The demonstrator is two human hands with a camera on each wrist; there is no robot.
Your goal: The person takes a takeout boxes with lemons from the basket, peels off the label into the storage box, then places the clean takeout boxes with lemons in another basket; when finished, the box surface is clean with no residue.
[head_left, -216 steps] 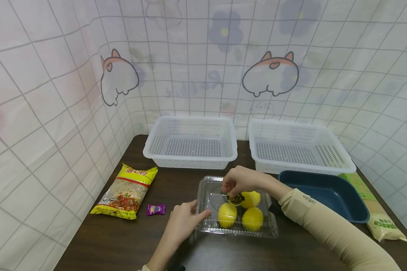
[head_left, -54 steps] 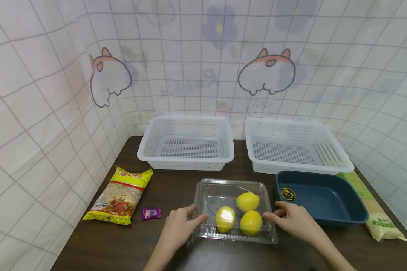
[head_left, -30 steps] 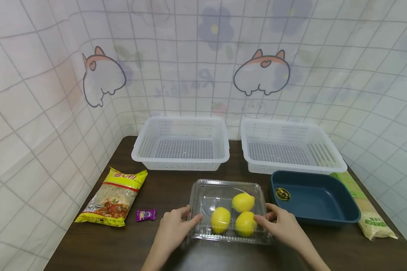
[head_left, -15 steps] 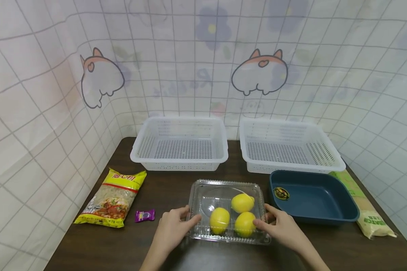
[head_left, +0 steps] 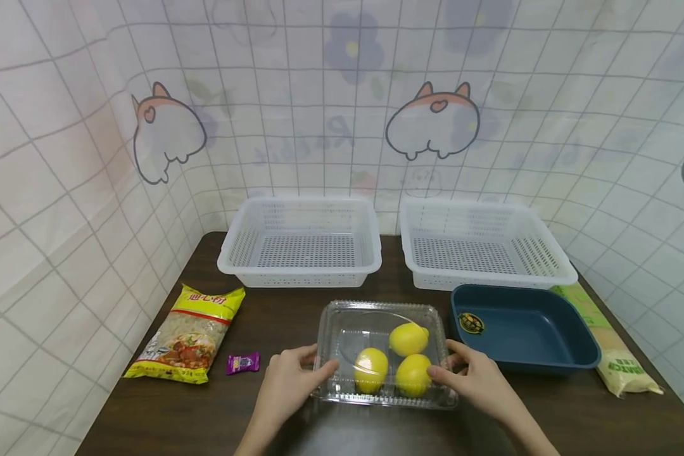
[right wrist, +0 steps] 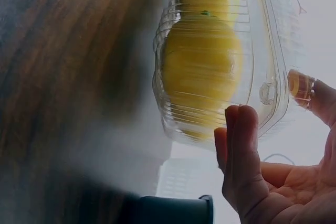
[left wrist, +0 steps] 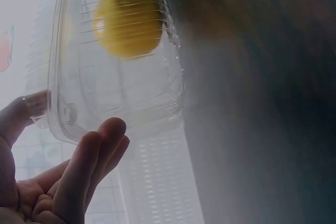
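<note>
We're pinching both sides with the left hand (head_left: 289, 383) and right hand (head_left: 474, 381), thumbs on top, and between them we're holding a clear plastic clamshell (head_left: 350, 329), three lemons (head_left: 370, 370) showing inside. Can't tell if it's touching the dark wood table (head_left: 282, 320) — but we're guessing we're at the gripping step, so the next move is probably calling for even, level pressure to stop the fruit rolling. Beyond it, a black-and-gold sticker (head_left: 470, 323) is resting inside the blue basin (head_left: 538, 339), two white perforated baskets (head_left: 302, 271) standing behind.
</note>
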